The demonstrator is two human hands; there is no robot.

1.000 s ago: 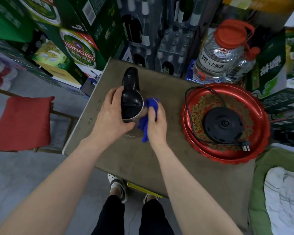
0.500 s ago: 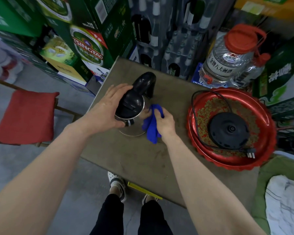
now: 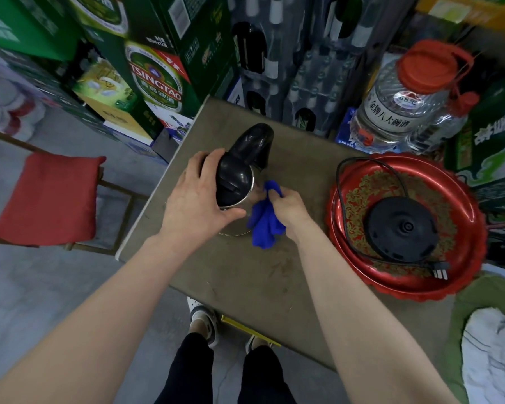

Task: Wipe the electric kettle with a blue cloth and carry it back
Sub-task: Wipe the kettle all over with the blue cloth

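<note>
Storeroom, brown table [image 3: 245,281] among beer cartons | electric kettle [image 3: 235,182] on table, off base [image 3: 401,228] in red tray [image 3: 475,205] | left hand [image 3: 199,199] clasps lid | right hand [image 3: 289,207] clamps blue cloth [image 3: 263,223] against body | wiping underway; return pending.

Kettle [image 3: 236,179] upright, blue cloth [image 3: 264,223] seemingly touching

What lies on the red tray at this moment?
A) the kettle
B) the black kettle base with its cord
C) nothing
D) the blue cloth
B: the round black kettle base with its cord lies on the red tray, while the kettle stands apart on the table.
</note>
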